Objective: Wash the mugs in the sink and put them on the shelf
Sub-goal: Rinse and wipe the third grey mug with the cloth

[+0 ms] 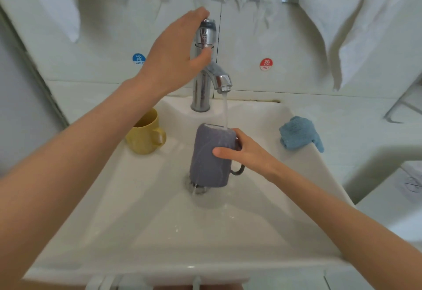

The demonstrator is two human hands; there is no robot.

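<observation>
The grey mug [205,159] hangs roughly upright over the drain [199,189] in the sink [159,232], its upper end under the stream [225,111] from the tap [203,84]; the right hand [246,150] grips it round the body, thumb laid across the near side and the fingers wrapped behind, close by the loop handle [238,170]; the left hand [173,61] is cupped over the tap lever [206,26], fingers draped on top and thumb tucked under. From where I stand that mug looks like ceramic, so stiff, fairly weighty for one hand, and liable to chip against the basin; with water running down its sides it will be slick, and I'd judge the handle loop a surer hold than the wet wall. The yellow mug [143,138] sits upright at the sink's left rear corner, handle turned to the right, well apart from the grey one; it looks dry, so easier to grasp by body or handle. A blue cloth [299,133] lies crumpled on the right rim; no shelf is in sight.
</observation>
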